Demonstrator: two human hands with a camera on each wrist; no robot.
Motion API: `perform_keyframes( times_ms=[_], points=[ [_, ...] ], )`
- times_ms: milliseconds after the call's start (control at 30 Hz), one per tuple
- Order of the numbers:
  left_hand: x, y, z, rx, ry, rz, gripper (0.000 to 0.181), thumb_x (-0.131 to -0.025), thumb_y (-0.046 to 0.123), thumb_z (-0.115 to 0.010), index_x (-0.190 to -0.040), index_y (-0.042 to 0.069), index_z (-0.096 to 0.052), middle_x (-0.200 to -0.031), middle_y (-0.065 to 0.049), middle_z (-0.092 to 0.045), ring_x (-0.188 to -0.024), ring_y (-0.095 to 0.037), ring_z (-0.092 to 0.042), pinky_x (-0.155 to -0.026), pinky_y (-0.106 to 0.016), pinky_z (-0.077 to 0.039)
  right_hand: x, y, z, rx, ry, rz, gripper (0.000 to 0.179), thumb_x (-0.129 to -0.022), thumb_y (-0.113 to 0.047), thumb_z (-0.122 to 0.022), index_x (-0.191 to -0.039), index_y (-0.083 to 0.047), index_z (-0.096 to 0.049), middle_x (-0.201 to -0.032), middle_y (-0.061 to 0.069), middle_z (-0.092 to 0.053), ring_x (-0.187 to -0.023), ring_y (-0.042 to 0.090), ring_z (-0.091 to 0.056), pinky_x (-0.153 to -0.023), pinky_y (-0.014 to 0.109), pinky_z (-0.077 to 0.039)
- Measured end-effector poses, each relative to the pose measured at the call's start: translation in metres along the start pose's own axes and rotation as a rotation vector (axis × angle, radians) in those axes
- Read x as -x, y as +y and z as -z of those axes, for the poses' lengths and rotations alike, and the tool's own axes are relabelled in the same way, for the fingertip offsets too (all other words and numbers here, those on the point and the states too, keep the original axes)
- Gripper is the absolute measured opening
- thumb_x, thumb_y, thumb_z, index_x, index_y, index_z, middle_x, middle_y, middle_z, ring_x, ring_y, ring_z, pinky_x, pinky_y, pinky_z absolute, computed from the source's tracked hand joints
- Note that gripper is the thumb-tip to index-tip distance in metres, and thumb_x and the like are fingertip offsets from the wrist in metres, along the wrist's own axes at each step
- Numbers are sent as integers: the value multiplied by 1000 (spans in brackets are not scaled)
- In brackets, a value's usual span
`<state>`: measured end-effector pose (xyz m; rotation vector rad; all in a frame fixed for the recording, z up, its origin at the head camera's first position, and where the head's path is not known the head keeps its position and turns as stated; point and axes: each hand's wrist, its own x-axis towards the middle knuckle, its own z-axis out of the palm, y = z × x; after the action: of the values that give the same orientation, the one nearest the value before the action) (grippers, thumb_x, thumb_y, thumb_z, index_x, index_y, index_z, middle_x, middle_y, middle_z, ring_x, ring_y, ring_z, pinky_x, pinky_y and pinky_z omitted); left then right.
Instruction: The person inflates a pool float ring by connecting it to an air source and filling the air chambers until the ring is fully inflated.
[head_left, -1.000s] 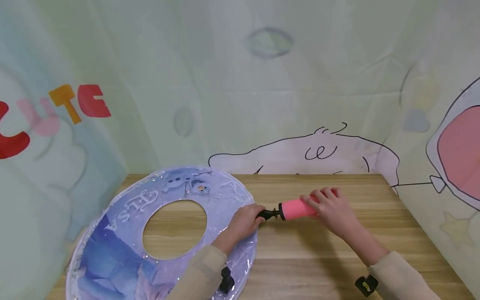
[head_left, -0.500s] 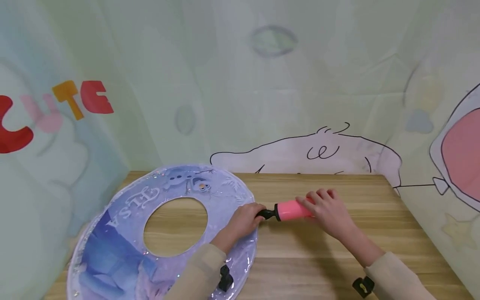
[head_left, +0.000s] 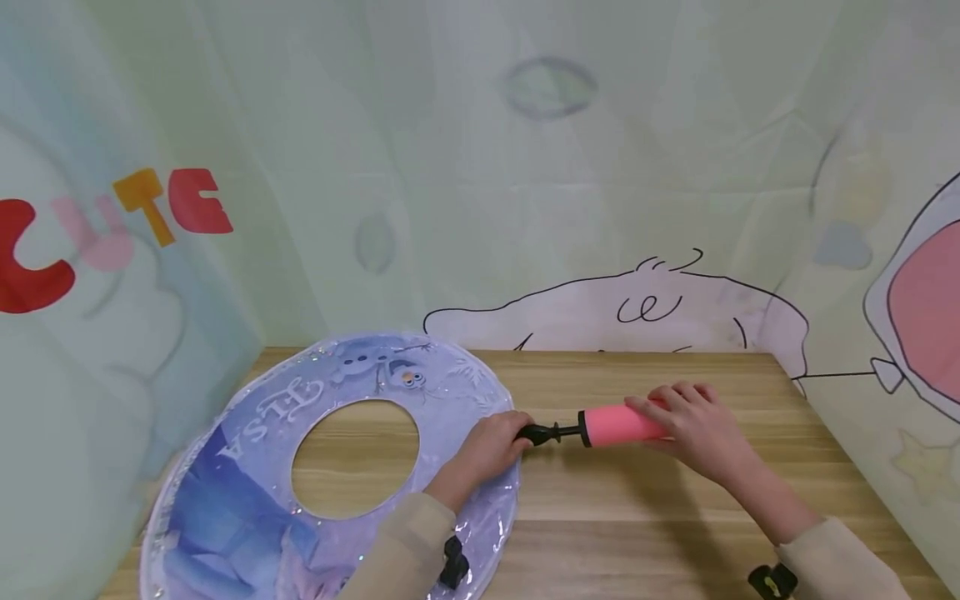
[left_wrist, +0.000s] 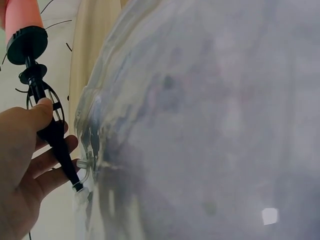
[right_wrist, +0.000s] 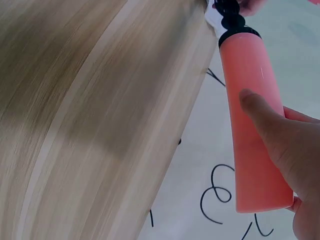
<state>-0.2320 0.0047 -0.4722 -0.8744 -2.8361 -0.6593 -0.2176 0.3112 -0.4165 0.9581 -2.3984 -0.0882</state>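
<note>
A pink hand pump (head_left: 617, 425) with a black nozzle end lies level above the table, its rod partly drawn out. My right hand (head_left: 693, 429) grips the pink barrel (right_wrist: 252, 125), thumb along its side in the right wrist view. My left hand (head_left: 487, 450) holds the black handle and nozzle part (left_wrist: 59, 135) between thumb and fingers. In the left wrist view the nozzle tip sits at the clear valve (left_wrist: 82, 175) on the edge of a swim ring. That swim ring (head_left: 450, 379), blue-purple with cartoon print, looks puffed and lies under my left forearm.
The wooden table (head_left: 600, 542) runs back to a pale printed curtain (head_left: 450, 167) that stands behind and along both sides. A small black device (head_left: 453, 562) is at my left sleeve, another black device (head_left: 772, 581) at the right one.
My right hand moved slightly left with the barrel, then back right, so more black rod shows now. The left hand keeps its hold near the ring's edge.
</note>
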Motion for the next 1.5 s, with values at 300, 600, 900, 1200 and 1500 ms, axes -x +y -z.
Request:
perform_keyframes(
  times_ms=[300, 600, 900, 1200, 1500],
  points=[
    [0, -1, -3, -10, 23, -21, 18, -85, 18, -64, -102, 10, -64, -97, -3, -67, -88, -16, -63, -79, -31, -50, 18, 24, 14, -17, 6, -15, 55, -69, -49, -74, -116, -23, -61, -97, 7, -62, -91, 30, -55, -75, 47, -40],
    [0, -1, -1, -7, 4, 6, 20, -86, 18, -64, -104, 10, -63, -100, -3, -67, -90, -16, -63, -80, -30, -50, 30, 42, 33, -1, -2, -56, 69, -85, -63, -13, -118, -23, -58, -100, 10, -62, -91, 34, -55, -77, 51, -41],
    [0, -1, -2, 6, -4, 29, 21, -86, 18, -63, -106, 9, -63, -102, -4, -67, -92, -17, -62, -81, -30, -50, 34, 56, 47, 27, 37, -62, 72, -88, -65, -12, -116, -21, -60, -100, 13, -61, -93, 36, -51, -83, 53, -37],
    [-1, -1, -2, 19, 10, 37, 22, -86, 19, -63, -105, 9, -64, -104, -5, -67, -94, -18, -62, -82, -31, -50, 20, 40, 42, 66, -25, -44, 61, -84, -66, -36, -116, -21, -61, -99, 11, -63, -92, 34, -55, -78, 51, -40],
    [-1, 1, -4, -29, 49, -8, 22, -85, 18, -64, -104, 7, -64, -97, -5, -67, -89, -19, -63, -78, -31, -50, -2, 4, 15, 100, -39, -41, 63, -54, -32, -87, -111, -22, -62, -96, 9, -64, -91, 30, -57, -76, 49, -42]
  ],
)
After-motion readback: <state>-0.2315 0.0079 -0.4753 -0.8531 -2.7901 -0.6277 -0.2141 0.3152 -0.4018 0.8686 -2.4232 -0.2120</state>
